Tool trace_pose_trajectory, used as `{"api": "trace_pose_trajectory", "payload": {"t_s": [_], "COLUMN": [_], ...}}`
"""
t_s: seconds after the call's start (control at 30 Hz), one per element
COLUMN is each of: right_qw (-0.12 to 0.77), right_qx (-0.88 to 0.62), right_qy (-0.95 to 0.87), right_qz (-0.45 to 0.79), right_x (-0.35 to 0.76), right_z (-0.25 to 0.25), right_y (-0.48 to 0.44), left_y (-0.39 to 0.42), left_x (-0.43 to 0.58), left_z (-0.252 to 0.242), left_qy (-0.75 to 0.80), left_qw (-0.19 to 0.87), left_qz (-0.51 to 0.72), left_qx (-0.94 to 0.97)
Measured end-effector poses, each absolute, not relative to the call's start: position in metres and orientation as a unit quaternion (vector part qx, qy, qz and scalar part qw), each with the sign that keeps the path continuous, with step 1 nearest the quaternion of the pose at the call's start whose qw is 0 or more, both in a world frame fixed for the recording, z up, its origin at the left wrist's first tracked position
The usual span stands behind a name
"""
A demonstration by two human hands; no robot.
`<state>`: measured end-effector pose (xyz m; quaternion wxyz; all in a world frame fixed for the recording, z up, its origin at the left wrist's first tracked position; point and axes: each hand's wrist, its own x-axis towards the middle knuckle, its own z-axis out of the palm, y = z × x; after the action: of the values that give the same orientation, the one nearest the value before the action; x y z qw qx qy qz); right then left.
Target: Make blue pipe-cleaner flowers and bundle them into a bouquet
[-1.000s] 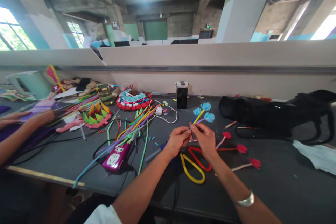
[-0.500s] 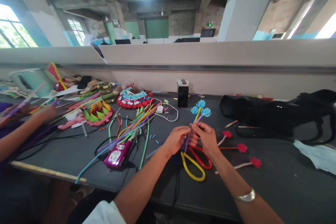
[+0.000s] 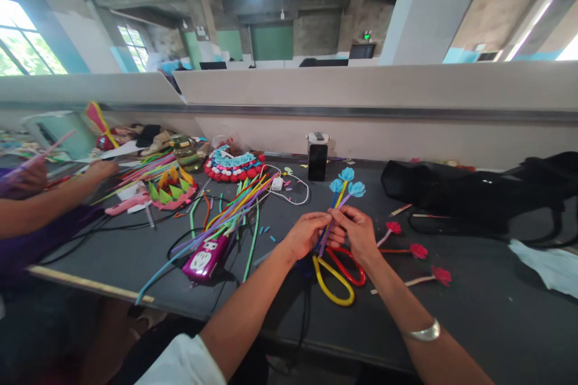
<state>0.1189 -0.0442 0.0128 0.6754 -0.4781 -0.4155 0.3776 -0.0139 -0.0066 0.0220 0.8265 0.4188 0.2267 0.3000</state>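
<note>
Between my two hands is a small bunch of blue craft flowers (image 3: 347,175) on blue, yellow and purple stems, held upright over the table. My left hand (image 3: 307,234) pinches the stems from the left. From the other side, my right hand (image 3: 356,230) grips the same stems, its thumb and fingertips meeting the left ones. Just below, on the dark table, lie a yellow loop (image 3: 339,302) and a red loop (image 3: 360,283) that look like scissor handles; their other end is hidden. Several red flowers (image 3: 418,251) on short stems lie right of my right wrist.
Left of my arms, colourful craft stems (image 3: 239,207) lie across a purple box (image 3: 204,264). Behind them is a beaded blue-and-red piece (image 3: 235,165). A phone (image 3: 317,162) stands ahead, a black bag (image 3: 451,192) at right. Another person's hand (image 3: 102,169) works at far left.
My hands keep their hold on the flower stems with hardly any movement. The view has shifted slightly. At left, the other person's arm has moved right and up.
</note>
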Motion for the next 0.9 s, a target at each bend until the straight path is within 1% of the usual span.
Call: {"api": "trace_pose_trajectory", "payload": {"t_s": [0.2, 0.3, 0.4, 0.47, 0.6, 0.77, 0.9], "right_qw": [0.674, 0.683, 0.683, 0.670, 0.617, 0.568, 0.563], "right_qx": [-0.461, -0.452, -0.467, -0.483, -0.506, -0.520, -0.520], "right_qy": [-0.404, -0.397, -0.408, -0.427, -0.505, -0.574, -0.585], "right_qz": [0.414, 0.414, 0.387, 0.368, 0.330, 0.277, 0.265], "right_x": [0.112, 0.110, 0.109, 0.108, 0.103, 0.099, 0.098], "right_z": [0.016, 0.017, 0.016, 0.015, 0.012, 0.008, 0.003], "right_y": [-0.048, -0.048, -0.048, -0.048, -0.048, -0.049, -0.048], "left_y": [-0.009, -0.007, -0.003, 0.000, 0.003, -0.001, -0.003], "left_x": [-0.013, -0.012, -0.013, -0.015, -0.017, -0.016, -0.014], "left_z": [0.021, 0.022, 0.022, 0.021, 0.021, 0.023, 0.022], "left_qy": [0.250, 0.253, 0.256, 0.261, 0.267, 0.262, 0.256], "left_qw": [0.805, 0.779, 0.754, 0.736, 0.704, 0.721, 0.715], "left_qz": [0.334, 0.390, 0.442, 0.471, 0.528, 0.526, 0.525], "left_qx": [0.422, 0.421, 0.412, 0.409, 0.393, 0.369, 0.384]}}
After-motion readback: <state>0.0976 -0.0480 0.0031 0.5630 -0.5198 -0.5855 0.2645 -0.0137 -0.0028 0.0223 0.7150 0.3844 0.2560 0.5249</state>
